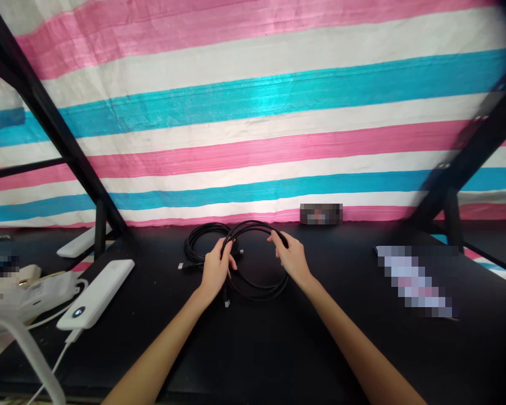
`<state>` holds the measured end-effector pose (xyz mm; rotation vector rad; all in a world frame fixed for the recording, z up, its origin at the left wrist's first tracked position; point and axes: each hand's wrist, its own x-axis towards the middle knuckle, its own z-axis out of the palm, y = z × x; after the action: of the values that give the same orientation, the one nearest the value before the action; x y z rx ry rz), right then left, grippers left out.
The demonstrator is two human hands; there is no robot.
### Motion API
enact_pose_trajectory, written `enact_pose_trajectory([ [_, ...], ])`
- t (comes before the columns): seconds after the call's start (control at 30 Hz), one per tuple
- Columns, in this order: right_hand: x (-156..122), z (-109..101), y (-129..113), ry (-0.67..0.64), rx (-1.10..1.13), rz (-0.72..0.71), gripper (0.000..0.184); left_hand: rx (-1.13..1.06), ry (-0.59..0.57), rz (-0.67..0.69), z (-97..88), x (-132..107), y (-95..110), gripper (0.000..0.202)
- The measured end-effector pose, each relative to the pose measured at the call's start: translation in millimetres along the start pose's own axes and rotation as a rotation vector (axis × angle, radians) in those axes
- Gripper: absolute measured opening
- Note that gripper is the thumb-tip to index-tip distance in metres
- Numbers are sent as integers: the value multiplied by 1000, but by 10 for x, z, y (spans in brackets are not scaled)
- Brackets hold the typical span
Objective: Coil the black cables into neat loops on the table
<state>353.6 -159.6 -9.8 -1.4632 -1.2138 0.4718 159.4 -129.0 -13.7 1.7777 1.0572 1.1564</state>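
Observation:
A black USB cable (259, 295), wound into loose loops, is held between my two hands just above the black table. My left hand (216, 269) is closed round the left side of the loops, and a connector end (226, 302) hangs below it. On the right side of the same coil, my right hand (293, 256) has its fingers wrapped round the strands. Behind my left hand lies a second coiled black cable (189, 242). A USB plug (181, 266) points left from it.
On the left, a white power bank (96, 295) with a white cable lies near a white power strip (46, 295). Another white slab (78, 242) is further back. A blurred flat item (415, 281) lies right; a blurred box (321, 214) stands against the striped sheet (253, 135).

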Motion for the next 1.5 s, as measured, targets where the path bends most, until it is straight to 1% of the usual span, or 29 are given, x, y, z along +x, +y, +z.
enact_pose_trajectory([
  [0.23,-19,-3,-47,-5,18,2,42,-7,7,-4,-7,2,31,42],
  [0.47,-12,-7,-72,-43,83,76,40,-146,-4,-47,3,14,49,40],
  [0.63,-5,-6,-53,-45,84,65,40,-207,-6,-67,10,11,62,39],
  [0.9,-11,0,-22,-29,31,15,42,-160,51,-26,-4,1,54,41],
  [1.03,-10,2,-16,-31,28,8,42,-172,71,-29,1,-6,62,44],
  [1.33,-15,-7,-23,-35,22,-1,40,-182,79,-18,14,-6,48,44],
  [1.5,-14,-7,-23,-35,9,0,42,-190,78,-15,16,-7,46,44],
])
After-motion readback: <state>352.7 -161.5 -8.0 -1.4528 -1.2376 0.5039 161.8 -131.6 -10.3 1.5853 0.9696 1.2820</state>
